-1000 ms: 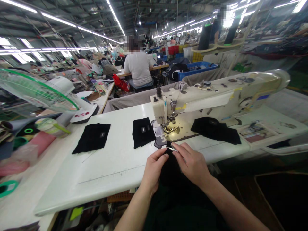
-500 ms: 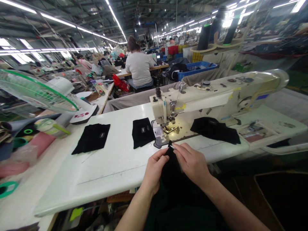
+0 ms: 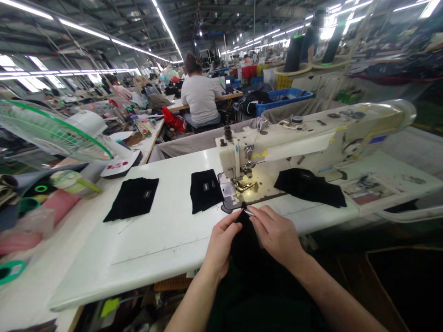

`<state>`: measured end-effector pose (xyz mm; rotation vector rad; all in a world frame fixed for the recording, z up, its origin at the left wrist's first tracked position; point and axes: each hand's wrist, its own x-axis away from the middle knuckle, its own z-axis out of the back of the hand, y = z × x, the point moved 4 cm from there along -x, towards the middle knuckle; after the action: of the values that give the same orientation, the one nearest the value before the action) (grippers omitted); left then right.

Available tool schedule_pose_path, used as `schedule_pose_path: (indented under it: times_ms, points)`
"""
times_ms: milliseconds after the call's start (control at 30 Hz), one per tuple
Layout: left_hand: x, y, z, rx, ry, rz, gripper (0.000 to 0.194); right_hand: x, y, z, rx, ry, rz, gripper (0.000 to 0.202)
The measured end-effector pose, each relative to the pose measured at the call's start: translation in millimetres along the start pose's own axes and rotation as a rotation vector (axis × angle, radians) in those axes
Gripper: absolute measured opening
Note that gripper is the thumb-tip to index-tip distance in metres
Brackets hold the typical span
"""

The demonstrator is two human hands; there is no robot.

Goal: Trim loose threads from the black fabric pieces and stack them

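Observation:
At the table's front edge, my left hand [image 3: 221, 240] pinches the upper left side of a black cloth piece [image 3: 244, 240]. My right hand [image 3: 276, 233] is closed at the cloth's top right, holding a small, slim silvery tool [image 3: 248, 212] whose tip meets the cloth. The cloth hangs down between both hands and blends into dark clothing. Just beyond my hands stands a cream sewing machine [image 3: 277, 143], its lit presser foot [image 3: 244, 185] over a metal plate. Black pieces with small labels lie left of the needle [image 3: 206, 191] and right of it [image 3: 309, 186].
Another black labelled stack [image 3: 133, 199] lies on the white table [image 3: 166, 230]. A green-rimmed fan [image 3: 69, 131] stands at the left, near a pink roll [image 3: 64, 207]. A parts tray [image 3: 374, 191] is at the right. A person in a grey shirt [image 3: 200, 99] sits ahead, facing away.

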<state>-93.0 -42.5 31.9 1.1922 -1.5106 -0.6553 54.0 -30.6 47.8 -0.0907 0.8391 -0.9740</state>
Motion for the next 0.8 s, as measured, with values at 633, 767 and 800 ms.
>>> schedule_pose_path:
  times_ms: [633,767,800]
  points:
    - [-1.1,1.1,-2.9,-0.096,-0.035,-0.066,0.031,-1.6,-4.8,1.1,0.076,-0.004,0.066,0.032]
    - [-3.1,1.9,-0.6,-0.112,-0.02,-0.062,0.033,-2.0,-3.7,1.7,0.065,0.009,0.068,0.031]
    - [-3.4,2.0,0.2,-0.106,-0.014,-0.061,0.032,-2.2,-2.8,2.1,0.05,0.014,0.058,0.031]
